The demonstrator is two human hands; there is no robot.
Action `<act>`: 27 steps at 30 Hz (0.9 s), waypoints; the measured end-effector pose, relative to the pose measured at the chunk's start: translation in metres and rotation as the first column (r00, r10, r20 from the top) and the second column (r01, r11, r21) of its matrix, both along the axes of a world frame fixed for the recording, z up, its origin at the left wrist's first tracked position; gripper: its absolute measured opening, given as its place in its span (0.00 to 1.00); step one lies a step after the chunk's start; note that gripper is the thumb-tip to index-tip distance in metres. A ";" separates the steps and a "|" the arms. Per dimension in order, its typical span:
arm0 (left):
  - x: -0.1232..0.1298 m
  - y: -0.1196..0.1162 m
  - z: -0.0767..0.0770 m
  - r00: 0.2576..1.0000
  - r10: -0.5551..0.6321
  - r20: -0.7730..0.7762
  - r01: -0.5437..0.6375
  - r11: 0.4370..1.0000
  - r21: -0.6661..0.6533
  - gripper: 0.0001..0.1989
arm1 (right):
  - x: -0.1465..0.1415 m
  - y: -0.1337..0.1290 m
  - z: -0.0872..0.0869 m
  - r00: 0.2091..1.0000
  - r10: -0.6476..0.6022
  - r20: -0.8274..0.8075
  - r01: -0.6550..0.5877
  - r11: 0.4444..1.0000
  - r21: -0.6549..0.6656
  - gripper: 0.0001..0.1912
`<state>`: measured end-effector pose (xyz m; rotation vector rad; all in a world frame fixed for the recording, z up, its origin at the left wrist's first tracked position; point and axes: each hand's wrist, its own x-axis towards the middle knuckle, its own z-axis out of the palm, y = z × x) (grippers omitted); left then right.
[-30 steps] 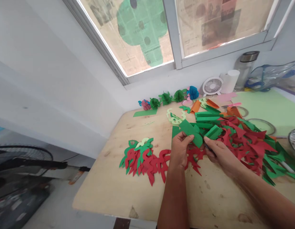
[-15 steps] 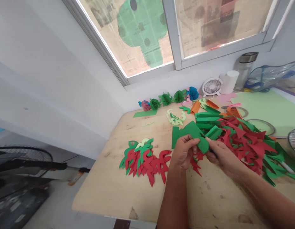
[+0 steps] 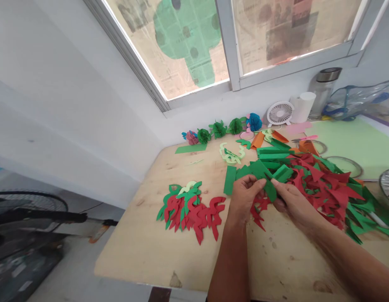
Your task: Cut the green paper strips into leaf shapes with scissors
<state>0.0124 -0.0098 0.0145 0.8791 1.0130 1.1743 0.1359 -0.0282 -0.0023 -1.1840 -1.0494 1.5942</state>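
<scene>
My left hand (image 3: 246,195) pinches a piece of green paper (image 3: 270,191) between thumb and fingers. Close on its right, my right hand (image 3: 287,197) is closed at the paper's edge, around a dark tool that is mostly hidden by the fingers. More green sheets (image 3: 230,178) lie just beyond my left hand. A heap of red scraps (image 3: 326,186) mixed with green ones spreads to the right of my hands. On the left lies a group of curvy red cut-outs (image 3: 197,216) with green cut-outs (image 3: 191,193) behind them.
Along the wall stand green paper balls (image 3: 218,130), a blue one (image 3: 254,121), a small white fan (image 3: 280,113) and a bottle (image 3: 323,92). Pale green cut-outs (image 3: 232,156) lie mid-table. Tape rolls (image 3: 345,165) and a light green sheet (image 3: 361,140) are at the right.
The green paper between my hands has turned and looks narrower now. My left hand has shifted slightly right, and the dark tool shows less.
</scene>
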 end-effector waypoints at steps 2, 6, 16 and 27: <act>0.000 0.000 0.000 0.998 0.049 0.031 -0.049 0.999 0.009 0.14 | 0.000 0.000 0.001 1.000 0.012 -0.007 -0.012 1.000 -0.001 0.25; 0.002 0.000 -0.002 0.998 0.034 0.052 -0.037 0.998 0.044 0.10 | 0.000 0.000 0.000 0.999 0.018 -0.051 -0.019 0.999 -0.028 0.24; 0.009 -0.001 -0.001 0.997 0.073 0.034 -0.074 0.996 0.041 0.07 | 0.002 0.001 0.000 0.979 0.048 -0.199 -0.060 0.997 -0.050 0.19; 0.015 -0.006 0.001 0.993 0.115 0.031 -0.117 0.988 0.101 0.06 | 0.002 0.002 -0.005 0.967 0.044 -0.251 -0.058 0.997 -0.050 0.18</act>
